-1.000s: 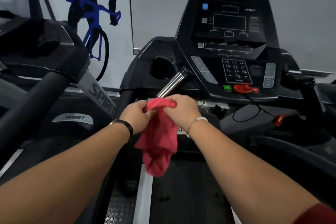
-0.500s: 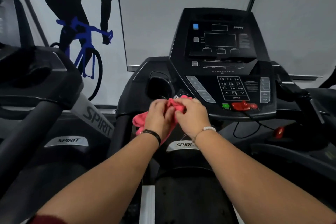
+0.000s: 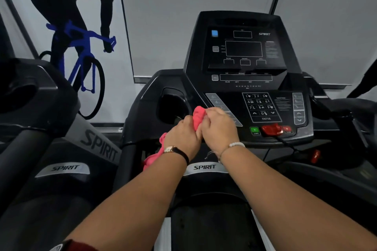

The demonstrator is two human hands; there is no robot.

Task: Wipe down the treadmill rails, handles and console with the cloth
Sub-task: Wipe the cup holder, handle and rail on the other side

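Note:
A pink cloth is bunched between both my hands in front of the black treadmill console. My left hand and my right hand are side by side, both closed around the cloth, at the console's lower left beside the cup holder. A tail of the cloth hangs down under my left wrist. The chrome handle seen earlier is hidden beneath my hands and the cloth. The keypad lies just right of my right hand.
A red safety key with a black cord sits on the console's lower edge, next to a green start button. A second treadmill's console and rail stand close on the left. The running belt lies below my arms.
My hands have risen with the cloth from below the chrome handle up to it and now cover it. The cloth went from hanging loose to bunched. The view tilted up.

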